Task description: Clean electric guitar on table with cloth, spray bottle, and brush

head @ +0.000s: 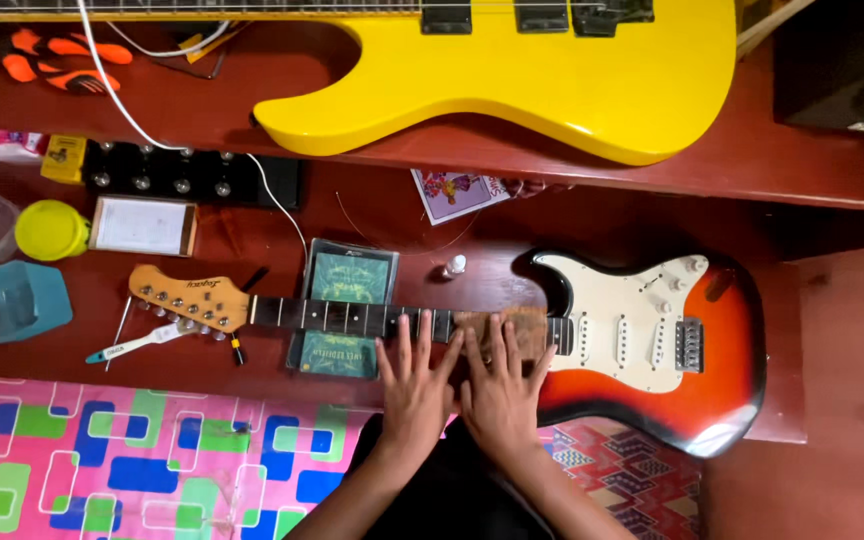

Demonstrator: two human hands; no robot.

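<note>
Both hands flat, fingers spread: left hand (pixel 414 385) and right hand (pixel 500 385) press a brown cloth (pixel 502 325) on the guitar neck (pixel 372 318) under their fingertips. Best rubbed evenly along the frets, steady pressure.

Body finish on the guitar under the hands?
Red-to-black sunburst electric guitar body with a cream pickguard; head view shows it.

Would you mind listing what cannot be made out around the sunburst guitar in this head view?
- Fretboard stretch under the left hand and right hand: covered by both hands.
- Strings on the sunburst guitar: too fine to tell if fitted.
- Yellow guitar: neck and upper body cut off by the top edge.
- Small bottle: too small to identify.
</note>
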